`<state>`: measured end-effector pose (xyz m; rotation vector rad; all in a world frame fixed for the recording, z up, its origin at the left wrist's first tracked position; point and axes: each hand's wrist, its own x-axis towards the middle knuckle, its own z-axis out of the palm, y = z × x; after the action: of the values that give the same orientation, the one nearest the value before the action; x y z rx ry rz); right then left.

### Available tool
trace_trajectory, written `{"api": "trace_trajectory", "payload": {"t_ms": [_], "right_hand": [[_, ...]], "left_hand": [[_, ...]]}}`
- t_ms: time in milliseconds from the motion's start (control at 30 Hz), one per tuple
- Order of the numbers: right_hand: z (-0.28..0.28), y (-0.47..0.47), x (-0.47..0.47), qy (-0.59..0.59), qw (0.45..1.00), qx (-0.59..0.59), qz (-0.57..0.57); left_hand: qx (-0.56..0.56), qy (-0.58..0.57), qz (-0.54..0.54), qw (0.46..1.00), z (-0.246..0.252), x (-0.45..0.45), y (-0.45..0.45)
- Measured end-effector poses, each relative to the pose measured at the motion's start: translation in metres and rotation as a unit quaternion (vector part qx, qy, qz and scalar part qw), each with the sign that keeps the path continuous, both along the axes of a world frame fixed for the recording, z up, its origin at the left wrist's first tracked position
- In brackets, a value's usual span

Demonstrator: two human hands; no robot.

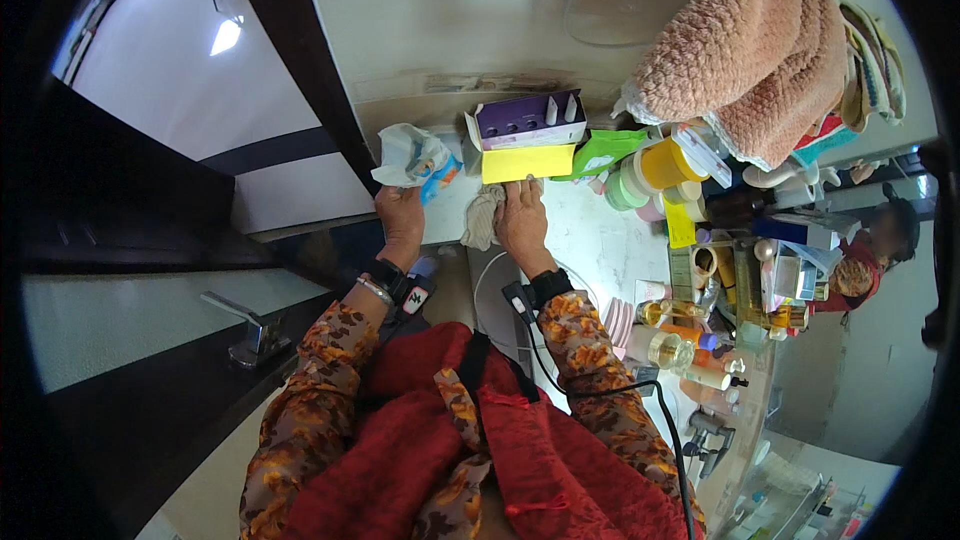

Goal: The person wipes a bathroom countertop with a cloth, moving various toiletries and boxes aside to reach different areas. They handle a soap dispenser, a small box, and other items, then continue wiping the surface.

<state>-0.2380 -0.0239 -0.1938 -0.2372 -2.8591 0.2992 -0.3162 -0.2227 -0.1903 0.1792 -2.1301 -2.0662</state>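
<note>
My left hand (401, 217) is at a crumpled white and blue plastic packet (412, 157) at the left end of the white counter; its fingers are hidden behind the packet, so its grip is unclear. With fingertips at the lower edge of a yellow box (527, 163), my right hand (522, 219) rests beside a crumpled pale cloth (482, 217). Whether its fingers hold the box or cloth cannot be told. Behind the yellow box stands a purple and white carton (531, 124) with small white tubes in it. A green packet (604, 154) lies right of them.
Jars, bottles and boxes crowd the counter's right side, among them a yellow tub (666, 163). A pink fleecy towel (750, 52) hangs above them. A dark door with a metal handle (255, 330) stands at the left. A black cable (667, 412) runs along my right arm.
</note>
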Motion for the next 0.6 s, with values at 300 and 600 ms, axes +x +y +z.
{"api": "trace_trajectory", "payload": {"t_ms": [300,600], "right_hand": [[-0.008,-0.02,0.004,-0.013,1.0,-0.009,-0.024],[-0.005,0.091,0.064,-0.008,0.993,0.041,-0.112]], "left_hand": [[-0.047,0.003,-0.006,0.999,-0.005,-0.021,-0.001],[-0.017,-0.005,-0.002,1.0,0.023,0.01,-0.021]]}}
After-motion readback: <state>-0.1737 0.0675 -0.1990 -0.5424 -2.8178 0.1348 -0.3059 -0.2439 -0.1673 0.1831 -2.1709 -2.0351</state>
